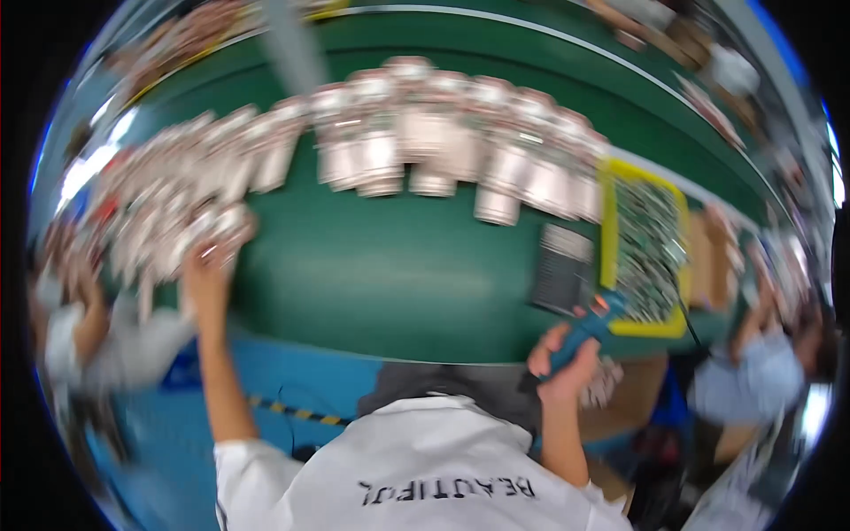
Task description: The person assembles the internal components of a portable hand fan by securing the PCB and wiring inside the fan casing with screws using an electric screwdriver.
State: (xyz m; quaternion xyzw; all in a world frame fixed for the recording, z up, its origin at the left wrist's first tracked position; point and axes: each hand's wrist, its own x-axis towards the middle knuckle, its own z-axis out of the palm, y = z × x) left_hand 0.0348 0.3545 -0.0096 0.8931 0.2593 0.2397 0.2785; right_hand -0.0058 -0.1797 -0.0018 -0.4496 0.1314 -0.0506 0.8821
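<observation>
My left hand (209,264) is at the near edge of a spread of pale, pinkish-white parts (168,208) on the left of the green table. Its fingers touch or overlap one of the parts; blur hides whether they grip it. My right hand (567,361) is closed around a teal hand tool (577,342) with an orange tip, held over the table's near edge. The tip is close to the lower left corner of a yellow tray (608,221) of small green circuit boards (651,248). A dark flat rectangular thing (562,270) lies left of that tray.
An arc of pale box-shaped units (434,133) with green boards runs along the far side of the green table (381,265). A brown carton (708,252) stands right of the tray. Other people work at left, right and far right, including a person in pale blue (748,385).
</observation>
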